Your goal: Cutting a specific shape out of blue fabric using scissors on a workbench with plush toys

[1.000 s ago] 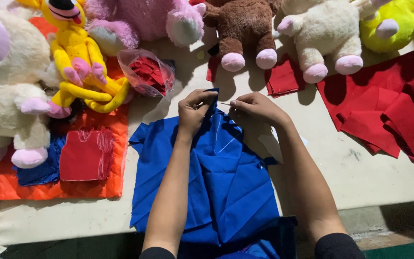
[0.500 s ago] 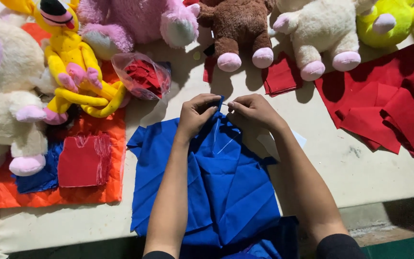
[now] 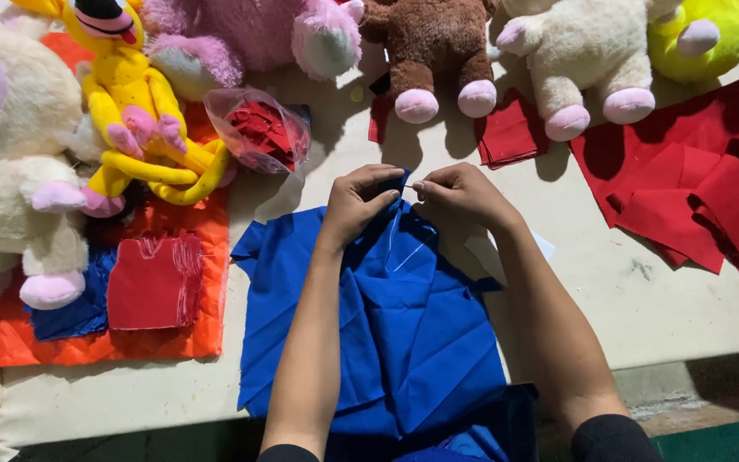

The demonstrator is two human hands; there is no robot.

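Note:
A folded piece of blue fabric (image 3: 387, 325) lies on the table in front of me, hanging over the near edge. My left hand (image 3: 357, 201) pinches its far top edge. Close beside it my right hand (image 3: 464, 192) has its fingertips closed on something thin at the same edge, maybe a needle; it is too small to be sure. A pale thread runs down across the blue cloth below the hands.
Plush toys line the back: yellow (image 3: 130, 111), pink (image 3: 250, 38), brown (image 3: 429, 51), cream (image 3: 575, 51). A clear bag of red pieces (image 3: 258, 128) sits at left centre. Red fabric pieces (image 3: 686, 188) lie at right, an orange quilted pad (image 3: 164, 342) at left.
Both hands have stayed together at the top edge of the blue fabric, with only small finger movements. The view has shifted slightly.

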